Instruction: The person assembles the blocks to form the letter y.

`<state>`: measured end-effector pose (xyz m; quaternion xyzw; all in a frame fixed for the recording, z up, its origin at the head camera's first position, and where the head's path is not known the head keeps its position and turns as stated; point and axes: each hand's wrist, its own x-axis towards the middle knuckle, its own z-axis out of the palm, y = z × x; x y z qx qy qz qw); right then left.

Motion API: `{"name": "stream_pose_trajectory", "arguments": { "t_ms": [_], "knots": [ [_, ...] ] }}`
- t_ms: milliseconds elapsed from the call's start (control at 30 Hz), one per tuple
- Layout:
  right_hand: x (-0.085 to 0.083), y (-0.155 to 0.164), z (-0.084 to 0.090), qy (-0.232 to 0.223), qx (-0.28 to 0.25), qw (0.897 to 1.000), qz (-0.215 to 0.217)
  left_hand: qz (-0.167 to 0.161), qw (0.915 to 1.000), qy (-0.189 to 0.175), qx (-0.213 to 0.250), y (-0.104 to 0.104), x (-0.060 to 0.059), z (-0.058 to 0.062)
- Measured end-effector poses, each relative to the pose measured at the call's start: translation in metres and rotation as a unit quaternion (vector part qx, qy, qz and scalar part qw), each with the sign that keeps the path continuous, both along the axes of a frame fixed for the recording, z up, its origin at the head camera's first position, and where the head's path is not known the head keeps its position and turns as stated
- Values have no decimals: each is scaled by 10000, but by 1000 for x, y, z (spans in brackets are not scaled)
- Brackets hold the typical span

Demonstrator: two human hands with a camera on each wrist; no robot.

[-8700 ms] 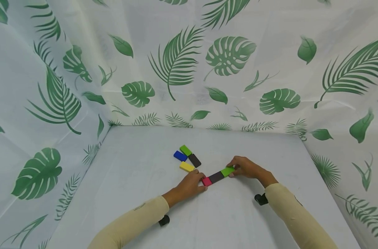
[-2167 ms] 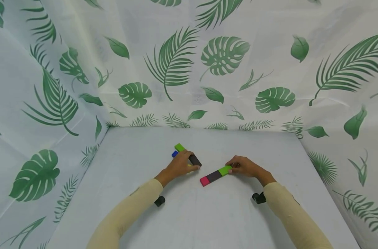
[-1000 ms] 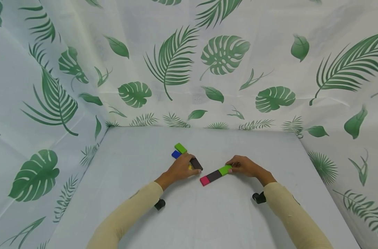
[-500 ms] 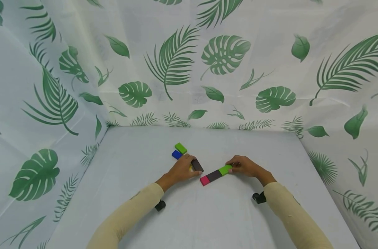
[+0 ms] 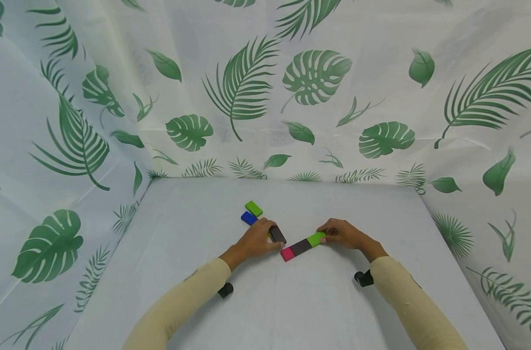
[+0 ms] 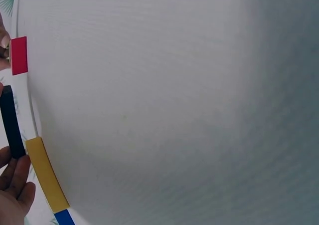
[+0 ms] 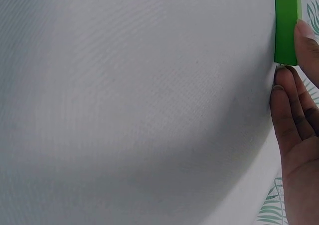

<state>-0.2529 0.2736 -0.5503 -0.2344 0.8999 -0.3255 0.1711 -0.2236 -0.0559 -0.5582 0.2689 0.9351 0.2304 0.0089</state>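
Note:
My left hand (image 5: pixel 253 239) pinches a dark brown-black block (image 5: pixel 278 234) by its ends, thumb at the near end, fingers at the far end. A yellow block (image 6: pixel 47 175) lies beside that hand, mostly hidden behind it in the head view. Just right of the thumb begins a straight row of three blocks: red (image 5: pixel 287 253), dark (image 5: pixel 300 247) and green (image 5: pixel 316 238), set end to end. At the row's right end, my right hand (image 5: pixel 346 236) holds the green block between thumb and fingers. The right wrist view shows the thumb on its side and fingertips at its end.
Behind the left hand lie a blue block (image 5: pixel 248 218) and a second green block (image 5: pixel 254 208). All rests on a white table (image 5: pixel 318 306). Leaf-printed sheets (image 5: pixel 265 97) rise at the back and both sides. A black wrist camera (image 5: pixel 363 278) hangs under each forearm.
Earlier my left hand left the row's red end for the loose dark block. Over the last second it has drawn that block slightly nearer, towards the red block. The right hand stays put.

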Motion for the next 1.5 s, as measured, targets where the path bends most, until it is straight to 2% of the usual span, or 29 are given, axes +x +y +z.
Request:
{"name": "stream_pose_trajectory", "arguments": {
  "t_ms": [367,700,1200,1500],
  "knots": [
    [1,0,1,3,-12,10000,-8,113,9990,28,-438,4,-1,-1],
    [2,-1,2,14,-23,10000,-50,97,9986,106,-516,4,0,-1],
    [2,-1,0,79,54,9999,-49,50,9983,-44,-576,5,3,0],
    [1,0,-2,74,59,9999,-43,15,9985,0,-544,6,3,-2]
  ]
}}
